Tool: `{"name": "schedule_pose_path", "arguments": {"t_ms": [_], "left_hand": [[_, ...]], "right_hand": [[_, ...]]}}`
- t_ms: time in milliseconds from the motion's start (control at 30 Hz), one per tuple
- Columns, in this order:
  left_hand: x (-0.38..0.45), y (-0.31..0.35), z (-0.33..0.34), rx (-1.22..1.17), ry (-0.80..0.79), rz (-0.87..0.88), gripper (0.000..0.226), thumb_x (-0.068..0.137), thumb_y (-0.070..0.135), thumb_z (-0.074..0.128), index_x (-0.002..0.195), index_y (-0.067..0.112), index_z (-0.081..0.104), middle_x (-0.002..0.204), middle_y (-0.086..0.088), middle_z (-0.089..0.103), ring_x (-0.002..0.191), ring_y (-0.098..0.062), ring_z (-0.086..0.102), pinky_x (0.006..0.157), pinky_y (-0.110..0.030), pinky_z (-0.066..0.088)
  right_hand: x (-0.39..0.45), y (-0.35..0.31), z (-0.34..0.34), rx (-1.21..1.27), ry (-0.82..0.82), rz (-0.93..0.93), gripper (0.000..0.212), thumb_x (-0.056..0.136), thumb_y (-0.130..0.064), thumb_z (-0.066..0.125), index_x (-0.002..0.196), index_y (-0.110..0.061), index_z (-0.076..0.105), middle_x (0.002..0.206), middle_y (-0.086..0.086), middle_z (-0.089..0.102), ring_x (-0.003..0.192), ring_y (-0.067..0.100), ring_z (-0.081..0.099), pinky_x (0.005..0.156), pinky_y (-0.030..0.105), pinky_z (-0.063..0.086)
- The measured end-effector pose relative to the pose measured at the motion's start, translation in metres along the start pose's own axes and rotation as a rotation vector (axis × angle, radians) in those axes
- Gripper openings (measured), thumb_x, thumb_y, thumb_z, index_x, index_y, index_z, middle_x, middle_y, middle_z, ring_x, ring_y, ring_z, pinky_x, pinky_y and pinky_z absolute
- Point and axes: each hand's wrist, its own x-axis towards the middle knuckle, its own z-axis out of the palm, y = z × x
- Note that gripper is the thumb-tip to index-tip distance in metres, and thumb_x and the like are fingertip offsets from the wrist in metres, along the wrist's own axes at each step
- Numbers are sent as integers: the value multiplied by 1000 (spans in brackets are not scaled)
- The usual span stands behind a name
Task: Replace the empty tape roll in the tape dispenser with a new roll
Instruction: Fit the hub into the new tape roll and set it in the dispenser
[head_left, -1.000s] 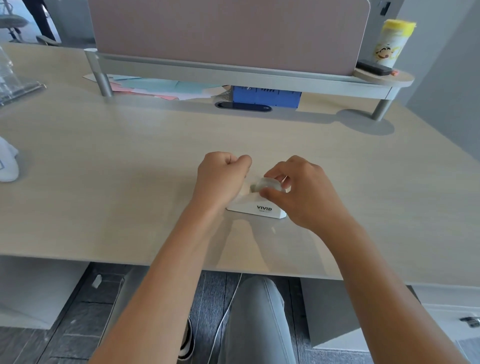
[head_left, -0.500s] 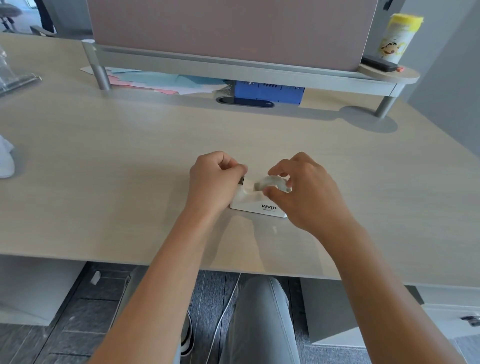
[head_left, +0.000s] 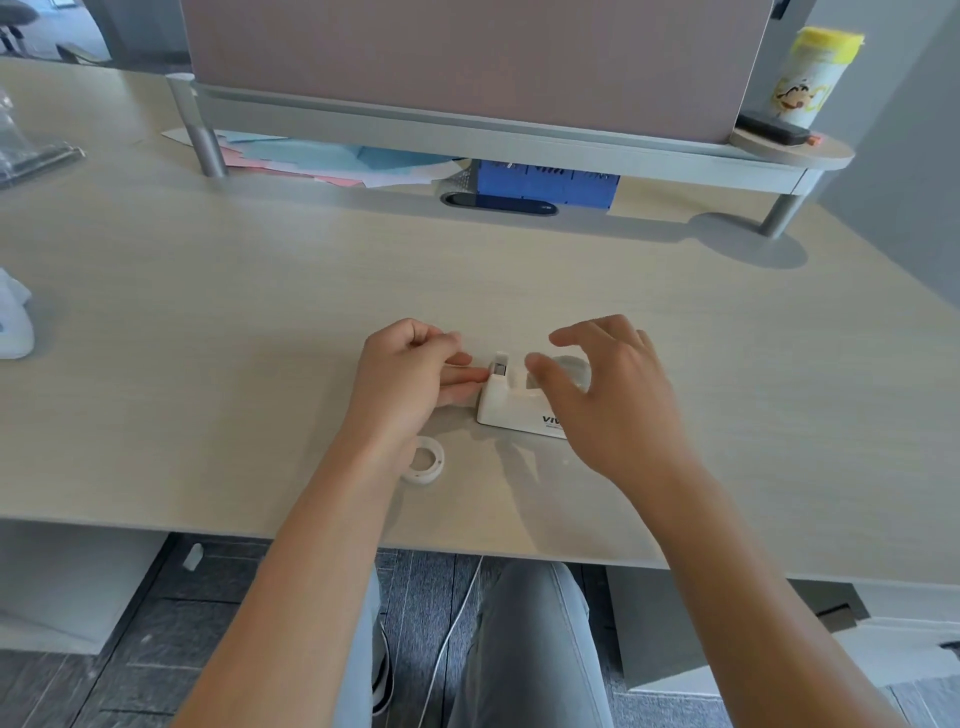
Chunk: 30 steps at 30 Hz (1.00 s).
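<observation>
tape dispenser (head_left: 506, 402): white, on the desk (head_left: 260, 291) between both hands; its printed label is half hidden by the right hand
new roll (head_left: 571, 370): clear tape seated in the dispenser's back, mostly covered by right fingers, hard to make out
right hand (head_left: 608, 400): fingers spread loose above the roll, holding nothing; contact with the roll unclear
left hand (head_left: 410, 379): curled, fingertips pinched right at the cutter end; any tape strip there too thin to see
empty tape roll (head_left: 423, 461): white ring flat on the desk, near edge, partly behind the left wrist
</observation>
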Motion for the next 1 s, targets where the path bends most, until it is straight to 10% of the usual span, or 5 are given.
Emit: {"name": "schedule_pose_path", "arguments": {"t_ms": [800, 1000], "left_hand": [[10, -16, -18, -249, -58, -105, 15, 106, 7, 52, 90, 7, 52, 89, -25, 69, 87, -40, 81, 81, -41, 66], [20, -21, -25, 19, 33, -61, 10, 96, 3, 63, 87, 3, 60, 91, -24, 70, 77, -36, 81, 78, -40, 67]], "right_hand": [[7, -15, 32, 160, 72, 125, 33, 99, -47, 57, 113, -21, 73, 111, -6, 74, 101, 19, 68, 88, 42, 56], [10, -17, 29, 212, 37, 198, 35, 90, -49, 71, 115, -24, 72, 110, -10, 74, 100, 14, 67, 86, 37, 56]]}}
